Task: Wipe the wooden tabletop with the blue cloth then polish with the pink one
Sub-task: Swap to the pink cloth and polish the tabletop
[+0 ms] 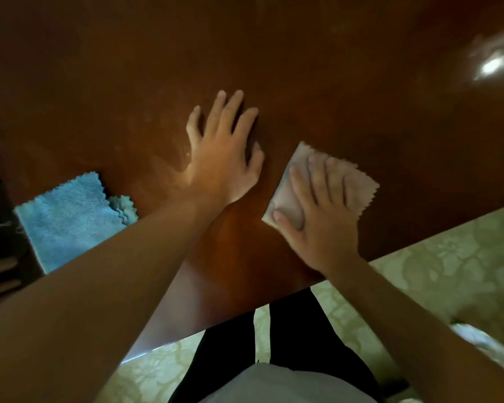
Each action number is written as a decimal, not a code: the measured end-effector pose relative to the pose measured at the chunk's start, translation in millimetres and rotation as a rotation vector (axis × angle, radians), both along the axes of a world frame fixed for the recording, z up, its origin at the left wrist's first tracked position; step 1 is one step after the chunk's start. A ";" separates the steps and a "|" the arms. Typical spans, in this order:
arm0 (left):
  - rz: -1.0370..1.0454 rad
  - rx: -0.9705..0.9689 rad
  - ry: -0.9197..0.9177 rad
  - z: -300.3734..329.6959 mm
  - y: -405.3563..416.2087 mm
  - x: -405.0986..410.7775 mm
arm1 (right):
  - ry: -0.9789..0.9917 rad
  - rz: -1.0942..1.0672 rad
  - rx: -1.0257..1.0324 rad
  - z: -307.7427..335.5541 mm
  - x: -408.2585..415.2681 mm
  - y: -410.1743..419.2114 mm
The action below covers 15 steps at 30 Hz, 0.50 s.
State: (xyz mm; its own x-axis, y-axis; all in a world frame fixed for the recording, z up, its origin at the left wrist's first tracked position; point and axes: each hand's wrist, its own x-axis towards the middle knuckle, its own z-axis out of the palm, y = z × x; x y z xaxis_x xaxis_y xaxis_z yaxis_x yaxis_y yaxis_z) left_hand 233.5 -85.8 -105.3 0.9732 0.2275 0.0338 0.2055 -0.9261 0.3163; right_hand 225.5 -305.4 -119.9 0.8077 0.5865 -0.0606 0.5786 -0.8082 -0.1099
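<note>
right hand (314, 216) flat on the folded pink cloth (320, 184), fingers straight | left hand (224, 152) spread open on the glossy brown wooden bench (361, 97), holding nothing | fuzzy blue cloth (70, 216) lying near the bench's left edge

Far half of table (303, 68) bare, open for passage; blue cloth (70, 216) blocks near-left corner, left hand (224, 158) mid-table.
</note>
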 end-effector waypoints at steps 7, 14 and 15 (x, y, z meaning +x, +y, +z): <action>-0.047 0.051 0.020 -12.9 -21.6 11.9 | 0.009 0.163 0.126 -3.2 -58.5 -6.0; -0.036 0.043 0.030 -10.9 -21.6 12.1 | 0.007 -0.108 0.034 -2.8 32.5 -47.2; -0.032 0.040 0.021 -10.7 -21.6 12.3 | -0.003 -0.113 0.021 -2.8 36.2 -47.6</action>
